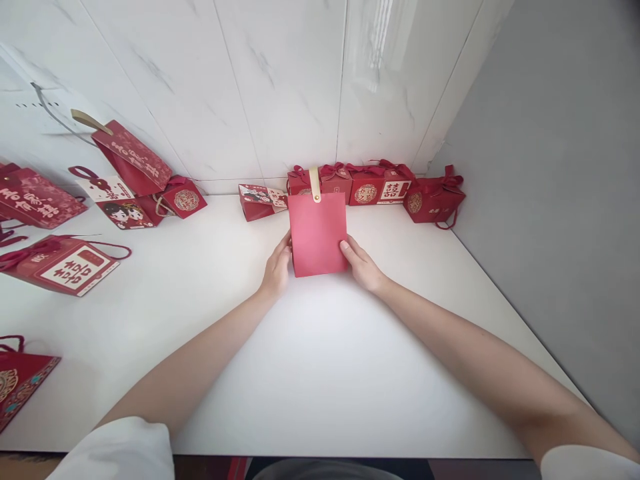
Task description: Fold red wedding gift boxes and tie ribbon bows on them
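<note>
A plain red box (318, 233) with a cream strap handle and a gold stud on top stands on the white table (320, 373), near the back wall. My left hand (277, 268) presses against its left side, fingers curled round the lower edge. My right hand (361, 264) holds its right side, thumb on the front face. Both arms reach forward from the near edge.
A row of red gift boxes with bows (380, 184) lines the back wall behind the plain box. More red boxes and bags (135, 180) lie at the left, one with a white label (67, 265) and another at the near left edge (20, 383). A grey wall (560, 200) borders the right.
</note>
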A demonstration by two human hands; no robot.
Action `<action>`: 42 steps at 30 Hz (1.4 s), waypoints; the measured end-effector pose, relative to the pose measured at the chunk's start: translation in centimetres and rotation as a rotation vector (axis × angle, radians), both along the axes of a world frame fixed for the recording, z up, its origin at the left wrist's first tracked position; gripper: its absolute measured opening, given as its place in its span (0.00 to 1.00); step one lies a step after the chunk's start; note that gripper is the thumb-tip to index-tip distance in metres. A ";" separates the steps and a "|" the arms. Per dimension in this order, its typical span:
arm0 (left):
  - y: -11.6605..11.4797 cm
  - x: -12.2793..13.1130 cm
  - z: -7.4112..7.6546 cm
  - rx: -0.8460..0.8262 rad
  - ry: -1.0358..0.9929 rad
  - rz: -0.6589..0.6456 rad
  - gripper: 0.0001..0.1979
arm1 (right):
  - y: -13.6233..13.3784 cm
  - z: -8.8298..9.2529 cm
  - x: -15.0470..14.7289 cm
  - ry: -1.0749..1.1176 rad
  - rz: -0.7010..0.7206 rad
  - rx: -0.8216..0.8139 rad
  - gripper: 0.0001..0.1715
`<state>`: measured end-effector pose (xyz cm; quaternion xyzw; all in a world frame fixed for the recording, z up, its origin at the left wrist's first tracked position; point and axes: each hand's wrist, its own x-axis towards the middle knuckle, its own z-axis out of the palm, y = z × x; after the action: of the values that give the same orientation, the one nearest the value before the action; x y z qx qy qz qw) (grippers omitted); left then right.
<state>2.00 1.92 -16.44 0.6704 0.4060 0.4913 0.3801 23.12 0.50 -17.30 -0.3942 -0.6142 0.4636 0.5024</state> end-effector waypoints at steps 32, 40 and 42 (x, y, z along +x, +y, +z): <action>-1.3 0.5 0.4 0.104 0.448 -0.103 0.47 | -1.2 -0.4 -0.9 -0.101 -0.147 0.183 0.57; -1.4 0.8 0.2 0.091 0.338 -0.069 0.46 | -0.7 0.0 -0.5 0.061 -0.113 0.055 0.27; -1.0 0.6 -0.1 0.099 0.300 -0.024 0.41 | -0.7 0.0 -0.6 0.048 -0.105 0.026 0.28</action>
<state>2.62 0.88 -16.58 0.7589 0.4255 0.4006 0.2873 22.53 -0.24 -17.26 -0.4080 -0.5865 0.4380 0.5456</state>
